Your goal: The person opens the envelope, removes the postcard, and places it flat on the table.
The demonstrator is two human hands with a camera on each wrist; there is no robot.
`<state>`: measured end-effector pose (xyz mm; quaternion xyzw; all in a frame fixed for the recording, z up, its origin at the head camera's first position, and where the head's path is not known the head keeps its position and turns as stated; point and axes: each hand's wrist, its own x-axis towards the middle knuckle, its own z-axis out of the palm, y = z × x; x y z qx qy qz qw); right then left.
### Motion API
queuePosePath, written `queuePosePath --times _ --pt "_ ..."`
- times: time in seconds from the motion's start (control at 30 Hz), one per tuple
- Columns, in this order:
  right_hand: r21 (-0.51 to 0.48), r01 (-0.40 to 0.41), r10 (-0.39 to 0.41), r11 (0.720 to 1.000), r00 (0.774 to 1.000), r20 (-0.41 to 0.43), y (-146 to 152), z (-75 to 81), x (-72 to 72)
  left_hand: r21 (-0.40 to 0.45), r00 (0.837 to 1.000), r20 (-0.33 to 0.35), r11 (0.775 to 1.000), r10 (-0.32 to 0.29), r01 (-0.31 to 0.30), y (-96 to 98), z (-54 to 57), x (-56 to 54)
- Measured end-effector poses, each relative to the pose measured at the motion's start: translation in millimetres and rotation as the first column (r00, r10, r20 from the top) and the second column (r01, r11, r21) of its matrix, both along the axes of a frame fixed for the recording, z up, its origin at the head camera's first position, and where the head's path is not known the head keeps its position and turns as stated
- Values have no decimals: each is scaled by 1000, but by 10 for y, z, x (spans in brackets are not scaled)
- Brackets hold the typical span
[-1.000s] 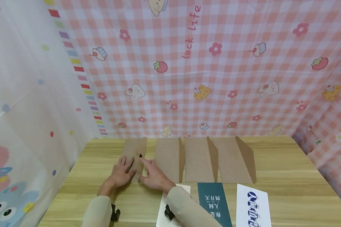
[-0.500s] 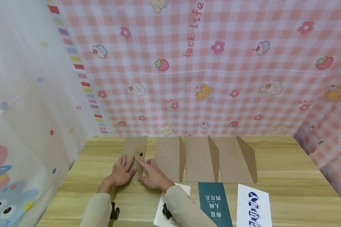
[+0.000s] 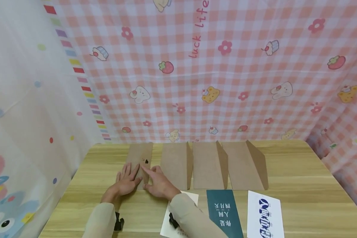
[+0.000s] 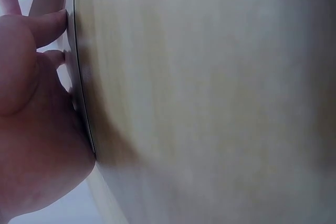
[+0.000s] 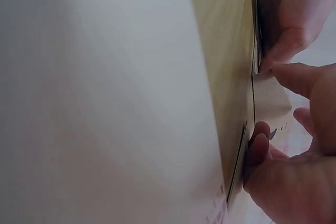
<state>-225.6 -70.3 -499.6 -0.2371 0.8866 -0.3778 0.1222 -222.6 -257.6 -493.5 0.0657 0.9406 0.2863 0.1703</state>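
A brown kraft paper envelope point(image 3: 137, 150) lies at the left of the row, with small dark marks point(image 3: 146, 161) on its right part. My left hand point(image 3: 126, 185) rests spread on the envelope's near left part. From the right, my right hand point(image 3: 160, 185) reaches over the flap, its straight index finger touching the paper and its thumb lower at the near edge. In the right wrist view the flap point(image 5: 272, 98) stands slightly raised beside that thumb, close to the left hand point(image 5: 302, 14); the other right fingers point(image 5: 259, 148) are curled low by the tabletop.
To the right lie three more brown envelopes point(image 3: 174, 165) with flaps unfolded. Nearer are a cream card point(image 3: 193, 197) partly under my right forearm, a dark green card point(image 3: 218, 198) and a white card point(image 3: 276, 215) on the wooden table point(image 3: 309, 198). A checked cloth point(image 3: 241, 66) hangs behind.
My right index finger has slid left across the envelope, away from the dark marks and toward my left hand. The left hand stays in place.
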Motion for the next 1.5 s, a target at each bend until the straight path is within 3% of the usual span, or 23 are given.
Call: queuePosePath --times 0.43,0.77,1.0,1.3,1.5 --pt "9 -54 54 999 999 2 83 37 -49 -20 1000 -9 1000 -1 0 24 20 2" --pt "-35 5 -5 999 1000 8 79 25 -81 -2 1000 -2 1000 5 -5 26 36 4" --pt "-51 33 -32 998 999 17 87 46 -80 33 1000 -31 999 -1 2 -13 -31 1" --pt "-64 81 -79 995 996 32 94 56 -90 -18 1000 -16 1000 6 -6 -7 -18 15" --pt "-71 94 -91 993 995 44 106 74 -102 -3 1000 -5 1000 9 -9 0 -11 11"
